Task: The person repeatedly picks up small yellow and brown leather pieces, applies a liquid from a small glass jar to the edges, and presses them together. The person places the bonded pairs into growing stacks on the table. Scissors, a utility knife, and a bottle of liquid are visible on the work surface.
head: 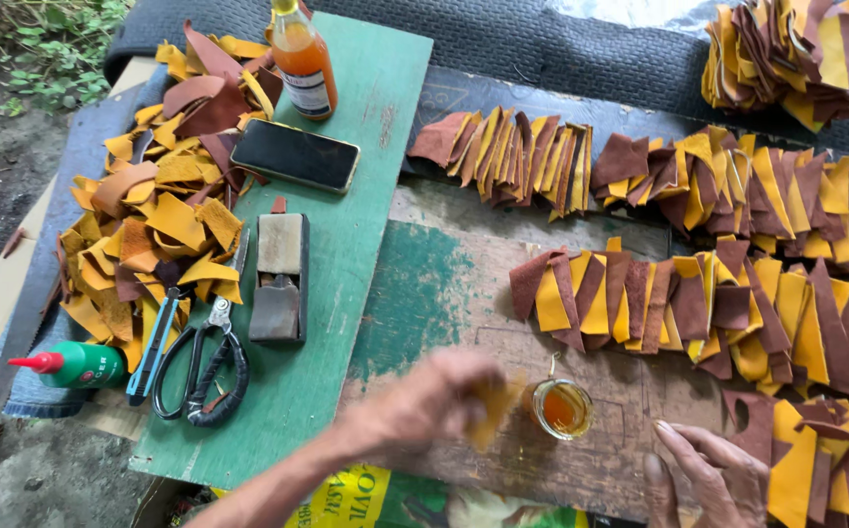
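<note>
Your left hand (434,401) is blurred near the front edge of the worn board (463,293); its fingers are closed on a yellow leather piece (496,403), though the grip is hard to make out. Just beside that piece stands a small jar of amber liquid (559,409). Your right hand (703,479), partly cut off by the frame's bottom edge, lies open and flat, fingertips touching the nearest row of brown and yellow pieces (805,460).

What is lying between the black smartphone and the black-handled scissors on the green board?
In the head view, a sharpening stone in a dark holder lies between the smartphone and the scissors.
</note>
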